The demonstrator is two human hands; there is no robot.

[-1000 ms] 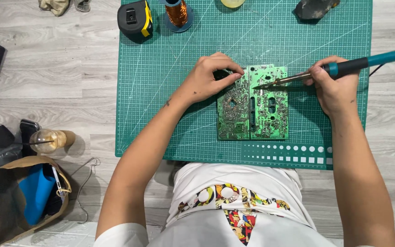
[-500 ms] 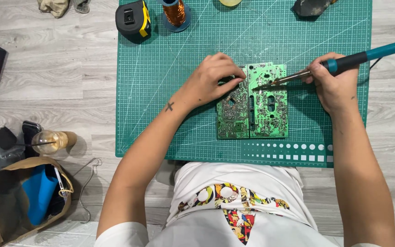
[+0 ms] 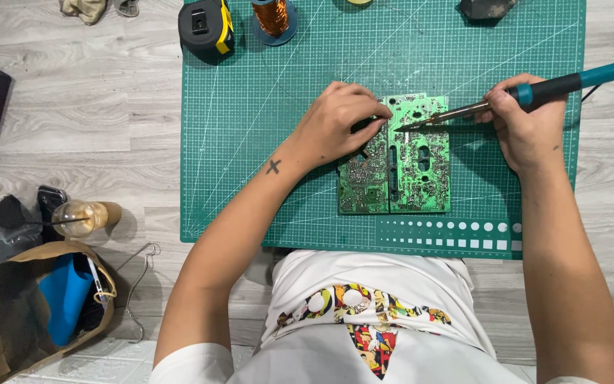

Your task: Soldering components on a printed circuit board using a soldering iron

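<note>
Centrally on the green cutting mat [image 3: 250,142], the left hand [image 3: 339,124] pins the circuit board [image 3: 406,167], fingers curled; the right hand [image 3: 531,124] grips a soldering iron [image 3: 534,89]. Tape measure [image 3: 206,27] and copper spool [image 3: 273,16] sit behind.

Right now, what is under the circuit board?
The circuit board lies on the green cutting mat. The left hand covers its upper-left corner. Anything beneath the board is hidden.

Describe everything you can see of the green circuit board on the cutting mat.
The circuit board is a green rectangle lying flat, solder side up, dotted with silvery joints and pale slots. It rests on the green cutting mat. The left hand presses its upper left corner; the soldering iron, held by the right hand, touches its top edge.
</note>
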